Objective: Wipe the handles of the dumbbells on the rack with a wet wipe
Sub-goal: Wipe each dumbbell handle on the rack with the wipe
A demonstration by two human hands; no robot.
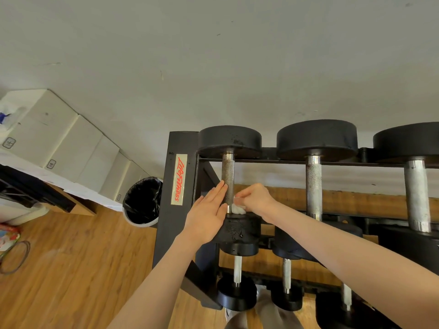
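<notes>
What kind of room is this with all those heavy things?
Probably a gym or workout room. Black dumbbells sit in rows on a metal rack with a fitness brand sticker, and the floor is wood. A person is wiping one handle.

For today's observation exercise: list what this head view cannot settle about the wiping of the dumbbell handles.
- Wet wipe: mostly hidden under the right hand; its size is unclear.
- Third dumbbell: its ends are cut off by the right edge.
- Box labels: too small to read reliably.
- Handle underside: faces away from the camera.
</notes>
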